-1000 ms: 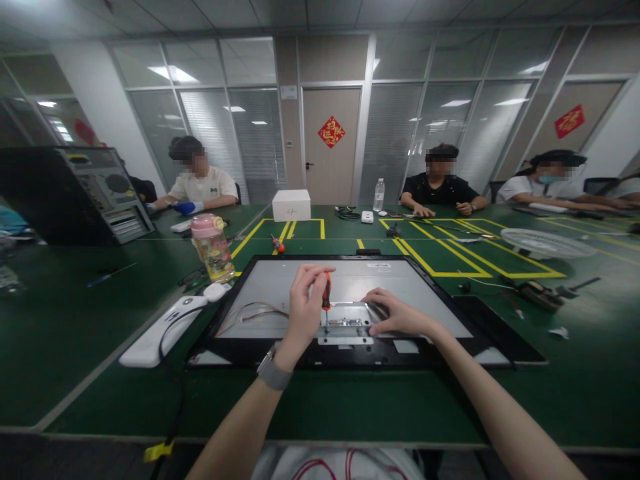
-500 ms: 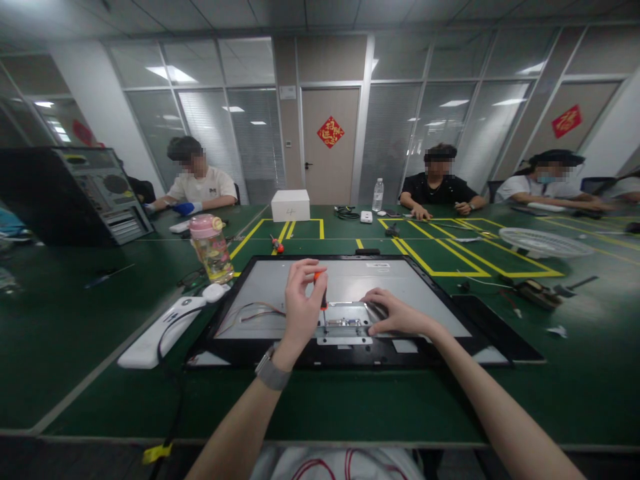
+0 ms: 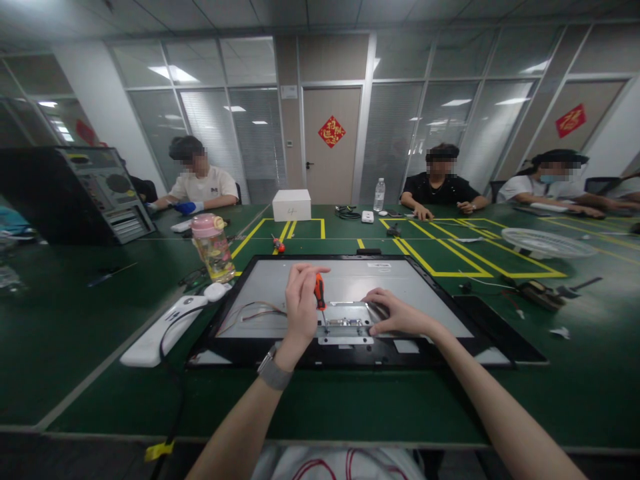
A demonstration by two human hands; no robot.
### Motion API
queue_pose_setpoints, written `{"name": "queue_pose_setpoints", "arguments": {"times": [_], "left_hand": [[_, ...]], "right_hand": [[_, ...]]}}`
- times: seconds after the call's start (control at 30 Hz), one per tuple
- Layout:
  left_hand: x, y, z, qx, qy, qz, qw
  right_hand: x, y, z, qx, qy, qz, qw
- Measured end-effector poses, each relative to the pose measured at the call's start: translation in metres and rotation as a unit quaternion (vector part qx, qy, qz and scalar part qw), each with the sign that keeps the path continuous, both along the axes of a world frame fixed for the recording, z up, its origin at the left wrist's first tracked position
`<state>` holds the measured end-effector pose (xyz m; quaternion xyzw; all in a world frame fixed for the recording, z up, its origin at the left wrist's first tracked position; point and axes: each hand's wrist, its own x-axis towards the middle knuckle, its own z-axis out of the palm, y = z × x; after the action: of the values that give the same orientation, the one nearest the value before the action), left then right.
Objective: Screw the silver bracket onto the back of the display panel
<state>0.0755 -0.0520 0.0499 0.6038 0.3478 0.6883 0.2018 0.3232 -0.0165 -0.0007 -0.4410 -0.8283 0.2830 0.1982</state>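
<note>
A monitor panel with a black frame lies face down on the green table, its grey back up. Near its front edge sits a silver metal bracket with a row of connectors. My left hand is closed around the handle of an orange-and-black screwdriver, index finger stretched over its top. The screwdriver stands nearly upright, its tip at the left part of the bracket. My right hand grips the bracket's right side between thumb and fingers. Thin coloured wires lie on the panel left of my left hand.
On the left are a white power strip, a pink-lidded bottle and a computer case. A black flat panel and an adapter lie on the right. A white box stands behind; several people sit across.
My left hand's fingers have shifted on the screwdriver, so more of the handle shows and the index finger now points right across its top. The right hand stays at the bracket.
</note>
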Motion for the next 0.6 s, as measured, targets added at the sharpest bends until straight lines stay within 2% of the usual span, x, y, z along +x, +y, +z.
{"name": "queue_pose_setpoints", "arguments": {"times": [0.13, 0.43, 0.6], "left_hand": [[-0.0010, 0.0016, -0.0006, 0.004, 0.004, -0.030, 1.000], [-0.0009, 0.0046, -0.0029, -0.004, 0.015, 0.016, 1.000], [-0.0011, 0.0026, -0.0003, -0.011, 0.006, -0.030, 0.999]], "right_hand": [[-0.0010, -0.0017, 0.0019, -0.010, -0.004, -0.008, 1.000], [-0.0002, -0.0008, 0.0008, -0.001, 0.001, -0.004, 1.000], [-0.0012, -0.0024, 0.0028, -0.008, 0.001, -0.006, 1.000]]}}
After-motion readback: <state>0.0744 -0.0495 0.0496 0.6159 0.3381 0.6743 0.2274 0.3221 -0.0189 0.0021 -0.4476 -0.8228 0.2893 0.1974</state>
